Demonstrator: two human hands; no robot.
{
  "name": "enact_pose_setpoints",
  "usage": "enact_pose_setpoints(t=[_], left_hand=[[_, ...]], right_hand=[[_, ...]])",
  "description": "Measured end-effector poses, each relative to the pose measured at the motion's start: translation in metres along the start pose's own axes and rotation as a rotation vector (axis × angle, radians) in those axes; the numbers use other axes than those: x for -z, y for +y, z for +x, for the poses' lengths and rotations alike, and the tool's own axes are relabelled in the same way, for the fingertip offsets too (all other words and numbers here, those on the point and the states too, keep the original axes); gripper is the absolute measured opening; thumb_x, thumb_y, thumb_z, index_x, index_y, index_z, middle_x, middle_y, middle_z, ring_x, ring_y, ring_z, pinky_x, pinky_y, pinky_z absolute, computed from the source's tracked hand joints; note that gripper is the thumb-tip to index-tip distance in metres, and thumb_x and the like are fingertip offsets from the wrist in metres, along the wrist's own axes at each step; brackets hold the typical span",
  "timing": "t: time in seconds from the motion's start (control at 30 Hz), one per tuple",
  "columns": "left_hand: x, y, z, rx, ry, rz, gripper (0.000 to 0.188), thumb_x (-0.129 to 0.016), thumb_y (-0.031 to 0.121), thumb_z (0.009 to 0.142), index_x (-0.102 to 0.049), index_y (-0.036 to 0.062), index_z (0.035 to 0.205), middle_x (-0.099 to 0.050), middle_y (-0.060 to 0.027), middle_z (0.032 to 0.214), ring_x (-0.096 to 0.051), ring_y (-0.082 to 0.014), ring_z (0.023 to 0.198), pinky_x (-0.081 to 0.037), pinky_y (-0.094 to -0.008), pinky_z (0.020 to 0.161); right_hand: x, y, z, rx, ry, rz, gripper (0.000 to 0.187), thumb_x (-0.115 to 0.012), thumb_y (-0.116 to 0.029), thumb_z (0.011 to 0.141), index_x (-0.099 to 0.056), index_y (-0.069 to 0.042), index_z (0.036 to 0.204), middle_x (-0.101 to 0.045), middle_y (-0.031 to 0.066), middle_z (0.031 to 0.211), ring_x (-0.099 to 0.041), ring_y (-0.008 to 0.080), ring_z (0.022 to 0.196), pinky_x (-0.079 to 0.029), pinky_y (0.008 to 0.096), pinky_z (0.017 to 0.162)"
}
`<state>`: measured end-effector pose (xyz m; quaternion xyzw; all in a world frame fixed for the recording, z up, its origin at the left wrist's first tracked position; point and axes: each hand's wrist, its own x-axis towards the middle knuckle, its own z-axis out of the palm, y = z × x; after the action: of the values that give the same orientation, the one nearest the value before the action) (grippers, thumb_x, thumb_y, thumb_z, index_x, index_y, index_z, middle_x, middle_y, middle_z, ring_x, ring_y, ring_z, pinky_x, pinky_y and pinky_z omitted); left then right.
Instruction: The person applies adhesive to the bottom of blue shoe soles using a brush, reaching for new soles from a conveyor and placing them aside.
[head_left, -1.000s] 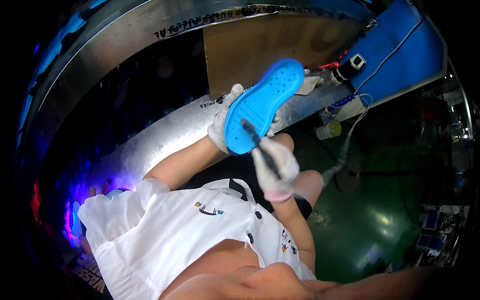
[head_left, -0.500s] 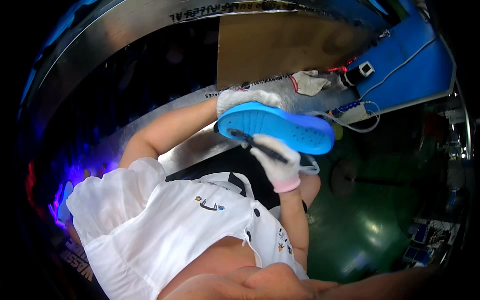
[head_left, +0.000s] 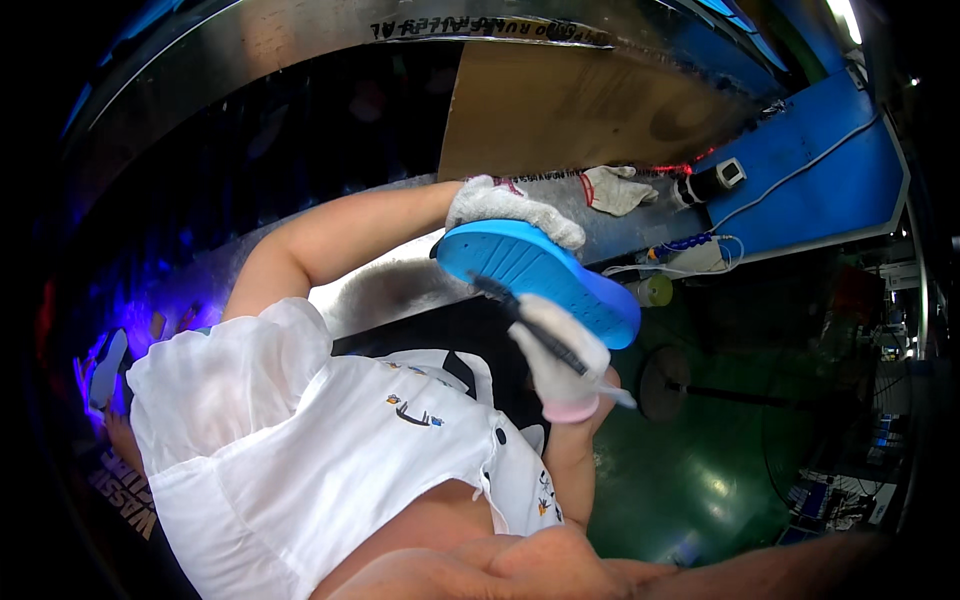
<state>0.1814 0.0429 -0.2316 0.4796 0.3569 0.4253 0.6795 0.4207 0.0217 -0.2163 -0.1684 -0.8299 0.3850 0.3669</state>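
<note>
A bright blue shoe sole point(head_left: 530, 262), grooved at the heel and dotted with small holes toward the toe, is held up in front of me, slanting down to the right. My left hand point(head_left: 515, 208), in a pale knitted glove, grips its far edge near the heel. On the near side, my right hand point(head_left: 562, 350), in a white glove with a pink cuff, closes round a slim black brush-like tool point(head_left: 545, 335) with a pale translucent end. The tool's blurred tip lies by the sole's near edge; I cannot tell whether it touches.
A metal ledge point(head_left: 385, 285) runs behind the sole, with a spare white glove point(head_left: 618, 190) and a black cylindrical device point(head_left: 710, 182) on it. Behind stands a brown board point(head_left: 580, 110). At the far left, another person's hand point(head_left: 122, 440) is near a violet-lit sole point(head_left: 108, 370).
The sole's toe end has swung down toward me, so it slants more. My right hand has shifted slightly lower, and the tool's tip has moved from over the heel to the near edge.
</note>
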Motion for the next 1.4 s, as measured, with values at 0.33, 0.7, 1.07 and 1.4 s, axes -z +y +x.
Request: enact_pose_setpoints(t=[0.33,0.7,1.07,1.4], left_hand=[[0.038,-0.010,0.018,-0.824,-0.404,0.475,0.074,-0.076,0.021,0.078,-0.045,0.0060,0.143,-0.046,-0.0157,0.146,-0.042,-0.0307,0.138,-0.034,-0.0412,0.114],[0.074,-0.023,0.014,-0.593,-0.200,0.373,0.037,-0.049,0.022,0.099,-0.058,0.0085,0.132,-0.051,-0.0154,0.142,-0.047,-0.0307,0.134,-0.038,-0.0402,0.110],[0.105,-0.026,0.005,-0.280,-0.325,-0.291,0.033,-0.055,0.030,0.095,-0.066,0.0100,0.119,-0.057,-0.0148,0.131,-0.054,-0.0274,0.124,-0.042,-0.0387,0.107],[0.046,0.042,-0.038,-0.027,0.160,-0.193,0.062,-0.057,0.052,0.089,-0.054,0.0064,0.131,-0.059,-0.0200,0.123,-0.061,-0.0332,0.109,-0.052,-0.0415,0.089]], right_hand=[[0.012,-0.002,0.004,0.138,0.048,-0.260,0.021,-0.077,-0.007,0.077,-0.073,-0.006,0.097,-0.073,0.0111,0.102,-0.070,0.0241,0.075,-0.055,0.0298,0.066],[0.018,-0.035,0.003,0.241,-0.195,-0.567,0.032,-0.081,-0.002,0.069,-0.073,-0.005,0.100,-0.072,0.0163,0.103,-0.066,0.0230,0.067,-0.053,0.0309,0.061],[0.034,0.000,0.002,0.312,0.157,-0.331,0.030,-0.082,-0.008,0.069,-0.073,-0.007,0.098,-0.073,0.0130,0.102,-0.065,0.0209,0.065,-0.051,0.0294,0.057],[0.049,0.014,0.009,0.165,0.215,-0.177,0.030,-0.080,0.003,0.069,-0.071,0.000,0.097,-0.073,0.0162,0.096,-0.070,0.0265,0.080,-0.055,0.0330,0.071]])
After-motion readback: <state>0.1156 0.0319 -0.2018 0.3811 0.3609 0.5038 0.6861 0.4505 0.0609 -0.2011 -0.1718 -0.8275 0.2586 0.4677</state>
